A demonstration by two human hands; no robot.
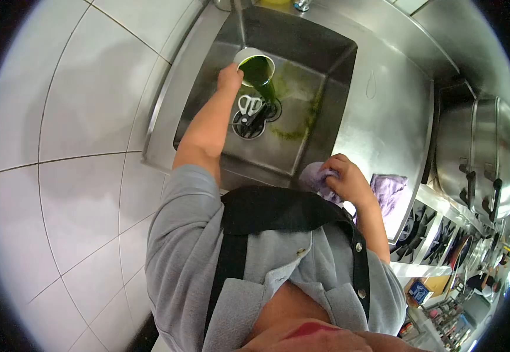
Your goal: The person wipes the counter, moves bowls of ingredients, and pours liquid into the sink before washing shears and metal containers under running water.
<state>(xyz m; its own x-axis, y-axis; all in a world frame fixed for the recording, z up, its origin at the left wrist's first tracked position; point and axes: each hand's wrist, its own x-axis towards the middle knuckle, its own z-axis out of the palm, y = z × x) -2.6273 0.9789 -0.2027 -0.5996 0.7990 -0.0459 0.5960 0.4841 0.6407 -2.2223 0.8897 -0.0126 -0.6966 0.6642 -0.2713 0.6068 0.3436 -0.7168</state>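
My left hand grips the rim of a white container, tilted over the sink. Green liquid pours from it toward the drain. Under the stream, on the sink floor, a round white container holds white-handled scissors and dark utensils I cannot make out. Green residue streaks the basin floor. At the sink's near right edge my right hand is closed on a crumpled purple cloth.
A second purple cloth lies on the steel counter to the right. Beyond it stand large metal pots and a stove. A tiled wall bounds the left. Another person is far off at the right.
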